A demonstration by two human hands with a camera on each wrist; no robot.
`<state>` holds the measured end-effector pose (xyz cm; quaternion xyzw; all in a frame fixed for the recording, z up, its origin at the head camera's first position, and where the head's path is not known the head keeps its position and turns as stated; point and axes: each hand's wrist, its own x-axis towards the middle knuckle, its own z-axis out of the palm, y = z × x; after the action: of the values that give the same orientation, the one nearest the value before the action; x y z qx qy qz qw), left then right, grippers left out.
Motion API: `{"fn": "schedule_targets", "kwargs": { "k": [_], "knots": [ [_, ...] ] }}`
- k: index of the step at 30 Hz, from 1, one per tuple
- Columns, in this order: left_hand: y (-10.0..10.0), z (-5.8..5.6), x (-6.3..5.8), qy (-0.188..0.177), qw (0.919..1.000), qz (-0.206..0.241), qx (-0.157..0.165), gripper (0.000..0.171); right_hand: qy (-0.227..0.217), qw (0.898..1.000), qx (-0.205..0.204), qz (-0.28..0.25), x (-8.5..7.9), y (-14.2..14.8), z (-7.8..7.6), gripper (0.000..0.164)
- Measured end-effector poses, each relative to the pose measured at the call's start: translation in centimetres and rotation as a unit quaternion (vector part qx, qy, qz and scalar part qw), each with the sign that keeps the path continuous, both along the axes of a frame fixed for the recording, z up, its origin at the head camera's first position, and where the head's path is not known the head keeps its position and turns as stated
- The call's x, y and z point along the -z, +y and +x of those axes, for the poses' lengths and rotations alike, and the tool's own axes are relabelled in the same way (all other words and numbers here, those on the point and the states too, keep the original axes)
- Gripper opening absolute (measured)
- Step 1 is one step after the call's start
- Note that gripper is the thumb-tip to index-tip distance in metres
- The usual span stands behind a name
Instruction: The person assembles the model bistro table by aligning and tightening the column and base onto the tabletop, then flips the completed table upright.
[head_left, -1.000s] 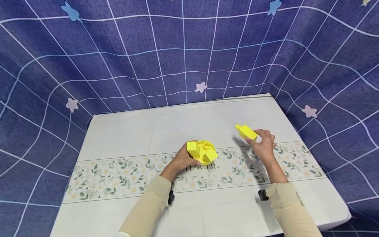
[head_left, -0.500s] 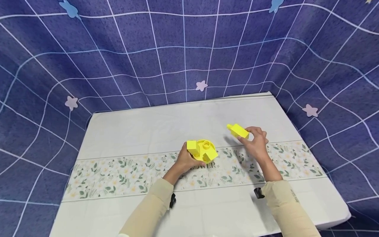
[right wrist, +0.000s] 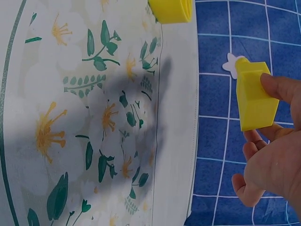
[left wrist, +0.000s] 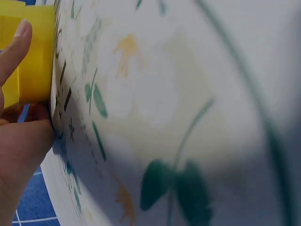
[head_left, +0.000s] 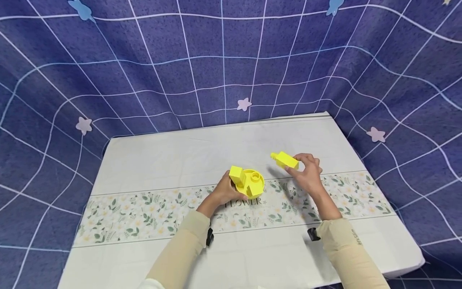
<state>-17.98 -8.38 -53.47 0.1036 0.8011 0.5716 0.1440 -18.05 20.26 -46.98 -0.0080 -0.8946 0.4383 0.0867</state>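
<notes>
My left hand [head_left: 223,191] grips the left side of a round yellow tray-like base [head_left: 262,185], thumb along its near side. On that base stand a square yellow post [head_left: 236,174], a raised ring socket [head_left: 255,176] and a slanted yellow block [head_left: 255,189]. In the left wrist view the base's yellow side [left wrist: 37,66] is close to the tablecloth. To the right, my right hand [head_left: 309,173] pinches a yellow block with a knobbed end [head_left: 286,160] between thumb and fingers. It is held above the table, its knob pointing left; the right wrist view shows the block [right wrist: 256,99] faceted.
The table wears a white cloth [head_left: 173,160] with a floral band [head_left: 144,212] and printed lettering beneath the base. A dark blue grid-patterned curtain [head_left: 202,72] with star shapes hangs behind and at both sides.
My right hand has moved left with the knobbed block, nearer the base. The base has tipped and turned slightly in my left hand.
</notes>
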Motion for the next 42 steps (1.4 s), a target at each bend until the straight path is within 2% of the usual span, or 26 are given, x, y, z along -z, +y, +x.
{"fn": "schedule_targets", "kwargs": {
  "k": [6,12,15,19,26,34,42],
  "knots": [
    [0.8,1.0,0.3,0.000,0.9987,-0.033,-0.039,0.100,-0.003,1.000,-0.001,0.003,-0.2,-0.2,0.0,0.039],
    [1.1,1.4,0.3,0.021,0.9948,-0.064,-0.076,0.101,0.005,0.999,-0.035,0.006,-0.5,-0.7,0.1,0.038],
    [0.9,1.0,0.3,0.030,0.9942,-0.077,-0.069,0.096,0.017,0.998,-0.056,0.011,-0.5,-0.9,0.0,0.036],
    [0.6,0.5,0.1,0.031,0.9946,-0.089,-0.044,0.091,0.019,0.995,-0.091,0.023,-0.5,-1.1,0.0,0.033],
    [0.3,0.0,-0.3,0.011,0.9966,-0.079,-0.018,0.092,0.032,0.988,-0.143,0.043,-0.8,-2.0,0.1,0.031],
    [0.2,-0.1,-0.2,0.006,0.9972,-0.074,-0.006,0.092,0.027,0.981,-0.182,0.056,-0.9,-2.7,0.0,0.031],
    [0.2,0.0,-0.2,0.006,0.9969,-0.078,0.001,0.087,0.035,0.974,-0.203,0.098,-1.1,-3.5,0.0,0.032]
  ]
}}
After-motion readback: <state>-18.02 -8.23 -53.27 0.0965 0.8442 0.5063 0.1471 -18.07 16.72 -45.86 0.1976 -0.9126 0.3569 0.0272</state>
